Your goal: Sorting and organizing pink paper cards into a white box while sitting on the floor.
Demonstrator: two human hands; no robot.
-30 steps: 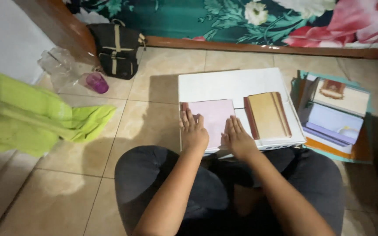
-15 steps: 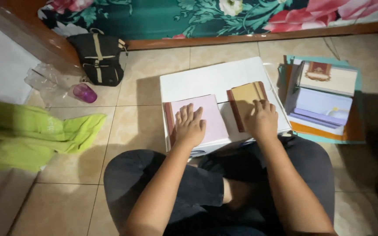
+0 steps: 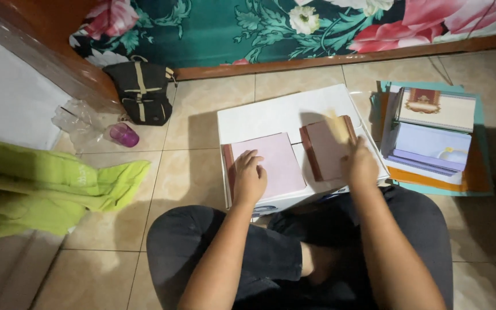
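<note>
I sit cross-legged on a tiled floor with a white board [image 3: 282,112] across my lap. On it lie two books with brown spines. My left hand [image 3: 250,178] rests flat on the pinkish cover of the left book [image 3: 271,163], fingers apart. My right hand [image 3: 360,163] is at the right edge of the right book [image 3: 322,146], where a tan leaf or cover [image 3: 337,127] appears blurred and partly lifted. Whether the fingers grip it is hard to tell.
A stack of books and folders [image 3: 431,138] lies on the floor to the right. A black bag [image 3: 142,92], a small purple cup [image 3: 123,135] and crumpled clear plastic [image 3: 76,123] sit at the back left. Green cloth [image 3: 47,183] lies left. A floral fabric [image 3: 294,23] runs along the back.
My right hand shifted from the left book to the right book, whose tan cover is now swinging open, showing a pinkish page. My left hand stays on the left book. The view tilted.
</note>
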